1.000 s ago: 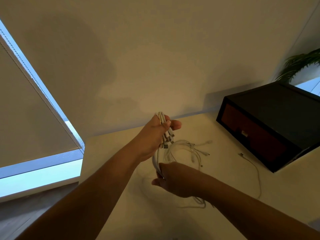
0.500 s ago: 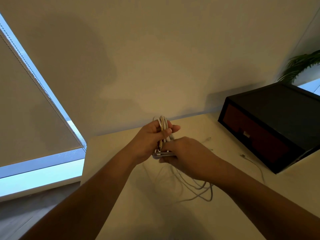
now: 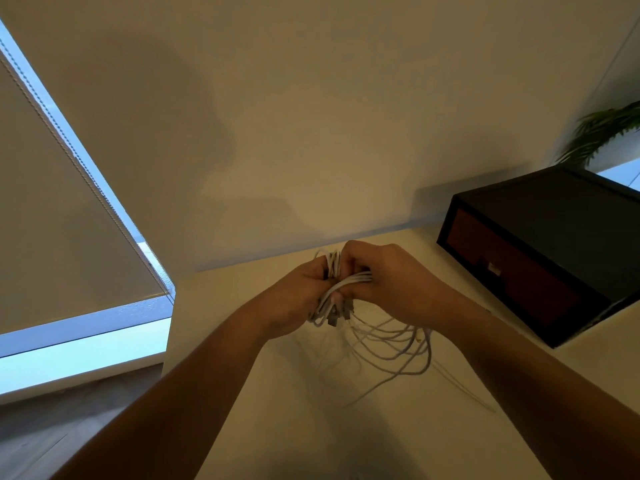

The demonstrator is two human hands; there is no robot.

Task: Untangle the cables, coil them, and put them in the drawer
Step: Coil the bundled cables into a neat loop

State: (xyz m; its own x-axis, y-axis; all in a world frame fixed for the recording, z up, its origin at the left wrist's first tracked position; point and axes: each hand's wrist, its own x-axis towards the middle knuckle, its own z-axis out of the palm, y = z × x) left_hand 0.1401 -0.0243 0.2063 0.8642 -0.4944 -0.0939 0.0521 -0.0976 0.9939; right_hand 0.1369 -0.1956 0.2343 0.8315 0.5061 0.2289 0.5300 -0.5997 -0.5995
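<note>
Cables bunched tighter, right hand moved up beside left hand

Home room: roller blind, plant

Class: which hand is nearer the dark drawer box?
Right. The right hand, gripping the cables, lies between the drawer box and the left hand, which grips them farther left.
</note>
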